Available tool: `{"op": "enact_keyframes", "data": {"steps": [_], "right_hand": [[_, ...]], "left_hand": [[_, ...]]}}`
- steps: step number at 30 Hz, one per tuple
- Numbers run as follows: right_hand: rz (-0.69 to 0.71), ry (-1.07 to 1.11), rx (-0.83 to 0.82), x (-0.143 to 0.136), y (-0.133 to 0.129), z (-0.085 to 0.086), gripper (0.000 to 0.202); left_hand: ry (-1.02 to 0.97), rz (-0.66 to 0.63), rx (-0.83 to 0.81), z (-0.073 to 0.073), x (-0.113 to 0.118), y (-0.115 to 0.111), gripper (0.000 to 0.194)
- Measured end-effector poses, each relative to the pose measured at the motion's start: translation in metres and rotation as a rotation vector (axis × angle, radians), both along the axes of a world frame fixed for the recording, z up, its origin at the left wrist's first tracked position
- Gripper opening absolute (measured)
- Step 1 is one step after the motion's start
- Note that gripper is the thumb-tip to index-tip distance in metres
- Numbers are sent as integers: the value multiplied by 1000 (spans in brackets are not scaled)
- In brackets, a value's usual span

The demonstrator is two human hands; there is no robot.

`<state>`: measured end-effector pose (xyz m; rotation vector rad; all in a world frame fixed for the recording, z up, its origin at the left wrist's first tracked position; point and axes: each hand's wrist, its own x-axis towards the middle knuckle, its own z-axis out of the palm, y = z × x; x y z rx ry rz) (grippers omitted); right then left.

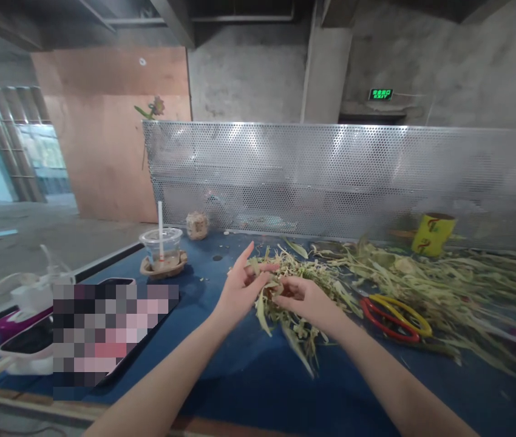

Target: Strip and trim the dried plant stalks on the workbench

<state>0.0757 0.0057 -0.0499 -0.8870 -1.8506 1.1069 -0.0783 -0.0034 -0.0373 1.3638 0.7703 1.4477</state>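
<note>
Both hands meet over a loose pile of pale green, partly dried plant stems and leaves (pixel 331 285) on the blue tabletop. My left hand (pixel 242 282) points its index finger up and away. Its thumb and other fingers are closed on a leafy sprig (pixel 272 283). From the other side, my right hand (pixel 306 297) has its fingers curled and pinched on the same sprig, close to the left thumb. Long narrow leaves hang below the hands. Right of the pile lie scissors (pixel 397 318) with one red and one yellow handle.
A lidded plastic cup (pixel 162 246) with a straw sits in a cardboard holder on the left. Nearer are a phone (pixel 28 340), a pixelated flat item (pixel 116 334) and a power strip (pixel 21 318). A yellow container (pixel 434 235) stands before the perforated metal panel (pixel 331 176).
</note>
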Motion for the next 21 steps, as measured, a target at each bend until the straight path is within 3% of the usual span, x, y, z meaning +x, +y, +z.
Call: {"op": "enact_keyframes", "data": {"steps": [4,8,15,21], "right_hand": [[-48,10,63,1,2,2,16],[-10,127,-3,0,2,2,20],[47,325,-102,-3,-1,1,13],[4,456,-278,-10,-3,-4,26]], "left_hand": [[-184,-111,-59,4,2,-4,82],[-305,-75,-114,5,2,-4,85],[-257,-68,-64,6,3,-7,89],[-223,-20,-93,6,5,-9,83]]}}
